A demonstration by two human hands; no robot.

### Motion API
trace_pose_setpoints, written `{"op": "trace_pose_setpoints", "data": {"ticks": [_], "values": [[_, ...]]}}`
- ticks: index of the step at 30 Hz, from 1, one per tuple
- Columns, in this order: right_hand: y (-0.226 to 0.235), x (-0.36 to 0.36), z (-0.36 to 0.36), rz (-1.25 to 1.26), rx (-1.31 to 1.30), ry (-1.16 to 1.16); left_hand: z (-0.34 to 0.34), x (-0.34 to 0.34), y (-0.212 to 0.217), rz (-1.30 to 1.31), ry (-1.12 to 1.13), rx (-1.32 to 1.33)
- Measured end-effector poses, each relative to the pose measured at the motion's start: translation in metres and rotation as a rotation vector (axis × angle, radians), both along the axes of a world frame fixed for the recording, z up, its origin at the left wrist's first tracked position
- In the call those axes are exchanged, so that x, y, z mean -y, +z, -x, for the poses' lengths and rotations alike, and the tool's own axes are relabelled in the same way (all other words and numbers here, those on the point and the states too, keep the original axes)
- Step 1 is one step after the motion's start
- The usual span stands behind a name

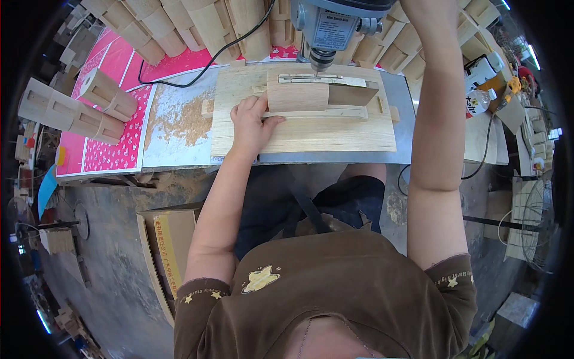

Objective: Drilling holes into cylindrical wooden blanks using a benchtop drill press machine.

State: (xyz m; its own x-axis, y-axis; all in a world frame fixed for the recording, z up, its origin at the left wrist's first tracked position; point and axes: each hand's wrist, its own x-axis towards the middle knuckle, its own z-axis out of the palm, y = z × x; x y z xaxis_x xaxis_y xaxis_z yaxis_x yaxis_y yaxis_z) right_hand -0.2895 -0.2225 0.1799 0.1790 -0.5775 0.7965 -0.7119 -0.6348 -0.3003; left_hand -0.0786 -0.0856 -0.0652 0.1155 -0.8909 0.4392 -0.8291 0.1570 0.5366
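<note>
A pale wooden block (298,96) with a smooth face lies on a flat wooden board (311,139), between two narrow wooden strips. My left hand (251,122) grips the block's left end, fingers bent and thumb stretched toward the near strip (347,112). Above the far strip (347,80) stands a blue bench drill (335,27); its chuck (321,57) points the bit down at the work. A brownish flat panel (353,96) continues to the right of the block. My right hand (421,7) reaches up beside the drill at the top edge; its fingers are out of sight.
Several slotted wooden cylinders (110,96) stand at the left, with more behind the drill. Sawdust (185,119) covers the tabletop left of the board. A black cable (230,48) curves across the back. A plastic bottle (480,100) is at the right; an open carton (173,239) sits below.
</note>
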Motion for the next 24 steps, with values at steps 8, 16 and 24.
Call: {"op": "trace_pose_setpoints", "data": {"ticks": [8,16,24], "values": [[-0.066,-0.094,0.031,-0.204,0.064,0.052,-0.002,-0.002,-0.001,0.014,-0.002,-0.004],[-0.163,-0.065,0.017,0.128,0.213,0.233,-0.003,0.001,-0.005,0.034,-0.007,-0.004],[-0.047,-0.063,0.014,0.027,0.306,0.131,-0.003,-0.001,-0.005,-0.007,-0.001,-0.075]]}}
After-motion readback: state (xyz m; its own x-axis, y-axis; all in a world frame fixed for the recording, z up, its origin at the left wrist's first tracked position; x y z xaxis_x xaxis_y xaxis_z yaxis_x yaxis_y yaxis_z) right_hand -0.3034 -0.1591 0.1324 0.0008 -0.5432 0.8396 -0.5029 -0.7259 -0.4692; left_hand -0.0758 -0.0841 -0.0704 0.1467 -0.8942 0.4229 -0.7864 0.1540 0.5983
